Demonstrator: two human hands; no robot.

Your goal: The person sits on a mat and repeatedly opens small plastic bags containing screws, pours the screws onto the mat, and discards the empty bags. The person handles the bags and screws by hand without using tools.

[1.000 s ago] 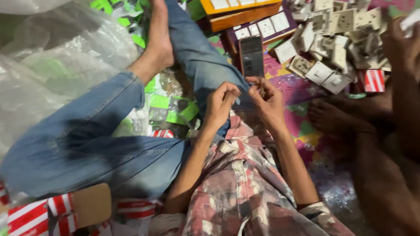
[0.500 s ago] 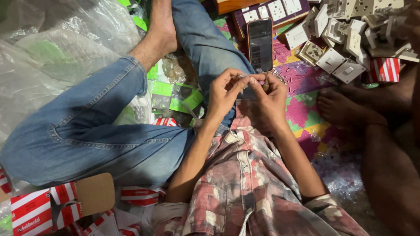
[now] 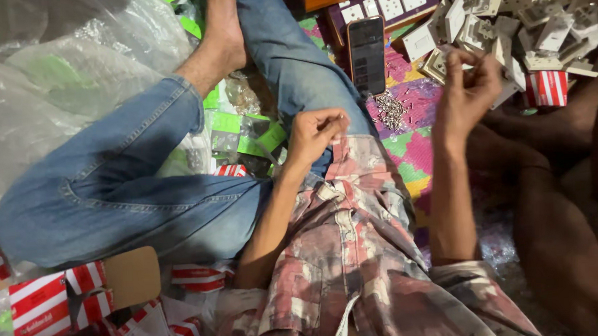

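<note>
The left hand (image 3: 317, 131) is held curled over the lap, against the blue denim knee (image 3: 309, 75), its fingers pinched together on something too small to be made out, probably so that a tiny part is kept from slipping. The right hand (image 3: 468, 82) is raised beside the heap of white plastic switch plates (image 3: 513, 28), its fingers bent inward; whether anything is pinched there cannot be told. A small pile of silvery metal screws (image 3: 391, 110) lies on the patterned floor mat (image 3: 411, 151) between both hands, within easy reach. A black smartphone (image 3: 366, 53) lies flat just beyond the screws. Crumpled clear plastic bags (image 3: 50, 77) crowd the left side, and red-and-white striped cardboard boxes (image 3: 39, 306) lie nearer. Another person's bare leg (image 3: 560, 245) crosses the right side, narrowing the room there.
</note>
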